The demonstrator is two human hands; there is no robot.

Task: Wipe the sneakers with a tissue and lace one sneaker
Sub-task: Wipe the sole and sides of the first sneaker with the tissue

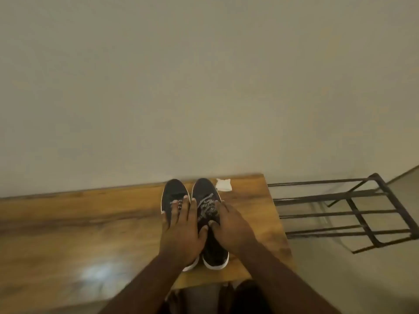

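Two dark sneakers with white soles stand side by side on the wooden table, toes pointing to the wall. My left hand lies flat on the left sneaker, fingers straight over its laces. My right hand rests on the right sneaker, fingers stretched along its outer side beside the black-and-white laces. A crumpled white tissue lies on the table just right of the sneakers' toes, touched by neither hand.
The table's right edge runs close to the right sneaker. Beyond it stands a dark metal rack with bars. A plain wall rises directly behind the table. The table stretches far to the left.
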